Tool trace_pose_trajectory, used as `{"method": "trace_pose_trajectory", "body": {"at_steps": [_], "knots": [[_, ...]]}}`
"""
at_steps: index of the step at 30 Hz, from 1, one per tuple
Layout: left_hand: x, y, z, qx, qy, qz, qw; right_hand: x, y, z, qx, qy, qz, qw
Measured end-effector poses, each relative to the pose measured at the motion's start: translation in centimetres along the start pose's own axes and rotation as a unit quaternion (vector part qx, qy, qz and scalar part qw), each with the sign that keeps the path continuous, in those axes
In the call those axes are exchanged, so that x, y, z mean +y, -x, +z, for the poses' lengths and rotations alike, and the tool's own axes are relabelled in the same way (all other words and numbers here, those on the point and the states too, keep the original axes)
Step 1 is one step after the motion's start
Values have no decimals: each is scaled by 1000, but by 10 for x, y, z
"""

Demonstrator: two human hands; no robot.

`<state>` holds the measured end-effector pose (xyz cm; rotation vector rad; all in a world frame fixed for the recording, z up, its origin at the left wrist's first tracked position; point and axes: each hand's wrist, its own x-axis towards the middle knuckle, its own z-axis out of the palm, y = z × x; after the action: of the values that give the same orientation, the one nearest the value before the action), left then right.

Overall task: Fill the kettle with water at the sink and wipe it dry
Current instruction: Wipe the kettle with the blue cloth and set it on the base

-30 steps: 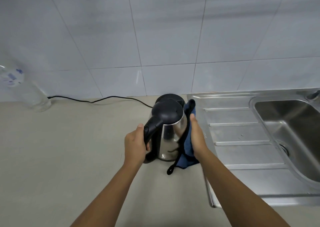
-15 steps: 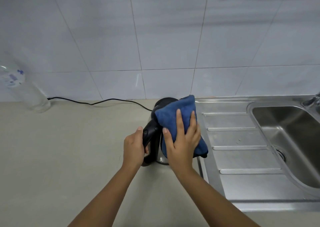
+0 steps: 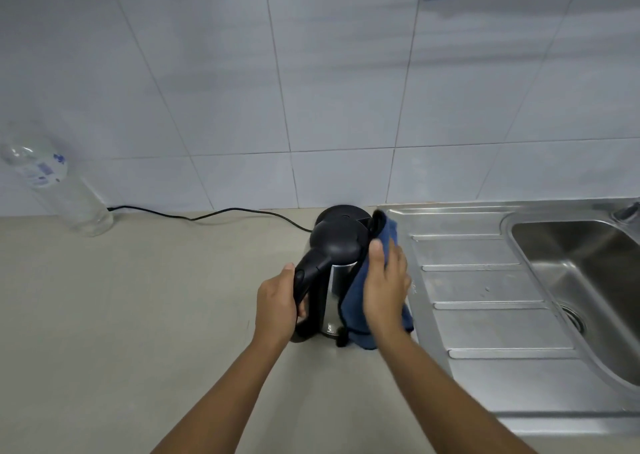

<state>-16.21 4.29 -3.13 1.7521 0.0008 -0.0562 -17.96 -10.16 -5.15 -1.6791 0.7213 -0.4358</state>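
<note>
Where the kettle is standing: the kettle (image 3: 334, 273) is sitting on the worktop (image 3: 138, 315), just beside the draining board (image 3: 485, 287), with its black handle pointing toward 8 o'clock.
Left hand: my left hand (image 3: 277, 306) is gripping the handle, fingers (image 3: 300, 311) curling right round it.
Right hand: my right hand (image 3: 384, 287) is pressing the blue cloth (image 3: 355, 322) against the kettle's 3 o'clock side, fingers lying fairly straight and flat, thumb pointing up by the lid.
Cloth: it is hanging between my palm and the steel body, a dark loop dangling at its lower edge.
Power base: the black base (image 3: 341, 212) is sitting just behind the kettle at 12 o'clock, its cord (image 3: 207, 215) trailing toward 9 o'clock along the wall.
Sink: the steel sink (image 3: 571, 263) is lying at 3 o'clock of the kettle, beyond the draining board.
Bottle: a clear plastic bottle (image 3: 59, 190) is standing well apart at 10 o'clock, against the tiles.
</note>
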Motion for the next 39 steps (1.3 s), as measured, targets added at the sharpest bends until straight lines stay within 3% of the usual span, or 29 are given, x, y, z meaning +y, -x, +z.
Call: {"method": "trace_pose_trajectory", "body": {"at_steps": [4,6,11,17,21,24,29,35,39], "knots": [[-1,0,1,3,0,0,1000,-9,-50,-21,-144,-47,77,985],[-3,0,2,13,3,3,1000,0,-51,-29,-179,-68,115,975],[-8,0,5,48,2,18,999,40,-18,-20,-102,-73,174,977],[3,-5,1,54,56,-13,997,22,20,-16,-37,-66,51,996],[37,-12,-6,53,130,21,990,-9,-18,-25,-51,-105,-1,993],[67,-17,-13,34,153,70,985,-23,-40,-35,-90,-175,7,980],[98,-18,-18,38,180,81,980,-28,-50,-34,-114,-194,27,974],[102,-6,-6,79,224,47,970,-44,7,-30,-16,-133,12,991],[106,-2,-1,84,225,39,970,-33,25,-23,2,-131,-3,991]]}}
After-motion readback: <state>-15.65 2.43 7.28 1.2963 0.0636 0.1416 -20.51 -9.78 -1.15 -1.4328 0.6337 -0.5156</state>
